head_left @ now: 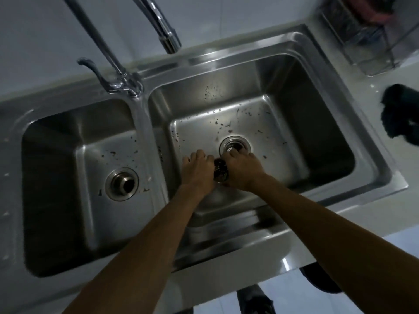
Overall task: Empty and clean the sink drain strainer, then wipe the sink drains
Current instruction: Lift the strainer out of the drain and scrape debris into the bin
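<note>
Left hand (196, 169) and right hand (243, 169): fingers closed on strainer (220, 170) together | strainer: held in right basin, at 7 o'clock beside open drain (235, 147) | debris specks scattered on sink (267, 123) floor

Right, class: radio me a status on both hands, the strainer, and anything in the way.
Left hand and right hand both gripping strainer over right basin. Right drain open, dark debris specks scattered around. Nothing blocking.

Glossy steel sink (371, 177), chrome faucet (158, 21)
</note>
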Demonstrator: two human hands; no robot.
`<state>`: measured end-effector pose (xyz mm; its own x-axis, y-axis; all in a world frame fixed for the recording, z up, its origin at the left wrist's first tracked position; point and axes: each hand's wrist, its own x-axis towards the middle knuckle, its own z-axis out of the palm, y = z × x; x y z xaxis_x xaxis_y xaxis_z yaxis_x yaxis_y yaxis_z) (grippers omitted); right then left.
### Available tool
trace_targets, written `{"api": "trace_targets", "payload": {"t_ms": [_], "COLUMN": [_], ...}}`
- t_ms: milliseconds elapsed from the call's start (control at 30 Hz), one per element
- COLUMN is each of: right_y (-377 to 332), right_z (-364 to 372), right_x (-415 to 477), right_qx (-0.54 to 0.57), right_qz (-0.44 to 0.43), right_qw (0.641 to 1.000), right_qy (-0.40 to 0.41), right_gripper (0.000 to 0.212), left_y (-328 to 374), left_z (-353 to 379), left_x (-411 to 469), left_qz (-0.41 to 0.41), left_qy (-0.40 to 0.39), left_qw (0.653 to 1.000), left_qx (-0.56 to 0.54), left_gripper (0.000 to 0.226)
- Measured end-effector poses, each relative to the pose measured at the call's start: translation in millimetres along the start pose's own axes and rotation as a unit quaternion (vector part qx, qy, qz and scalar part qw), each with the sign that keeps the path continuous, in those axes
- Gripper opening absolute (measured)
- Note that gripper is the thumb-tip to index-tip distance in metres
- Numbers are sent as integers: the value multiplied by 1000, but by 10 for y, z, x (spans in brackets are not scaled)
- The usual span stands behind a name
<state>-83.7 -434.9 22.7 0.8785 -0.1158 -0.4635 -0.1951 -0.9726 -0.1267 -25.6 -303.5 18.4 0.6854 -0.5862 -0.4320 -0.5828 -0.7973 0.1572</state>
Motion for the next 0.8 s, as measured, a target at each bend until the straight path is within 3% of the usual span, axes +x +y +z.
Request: {"api": "trace_targets", "payload": {"t_ms": [400, 533, 633, 700, 800], "right_y": [224, 288, 478, 690, 1024], "right_z": [476, 483, 368, 280, 199], "right_x": [392, 437, 480, 551, 665], "right_qx": [-13, -10, 22, 88, 122], "right_qz": [-72, -77, -70, -39, 14], "right_qw": [997, 997, 997, 995, 992], "right_qy": [-12, -23, -30, -31, -23], "right_gripper": [81, 95, 108, 105, 93], "left_y": [9, 6, -39, -51, 53], "left_z": [378, 381, 300, 223, 143], "left_x": [198, 243, 316, 396, 568], "left_qz": [-79, -86, -94, -82, -70], "left_qy": [-42, -47, -61, -83, -71], "left_qw": [996, 995, 993, 991, 991], "left_qx": [-17, -22, -35, -58, -94], "left_gripper": [55, 59, 81, 107, 125]}}
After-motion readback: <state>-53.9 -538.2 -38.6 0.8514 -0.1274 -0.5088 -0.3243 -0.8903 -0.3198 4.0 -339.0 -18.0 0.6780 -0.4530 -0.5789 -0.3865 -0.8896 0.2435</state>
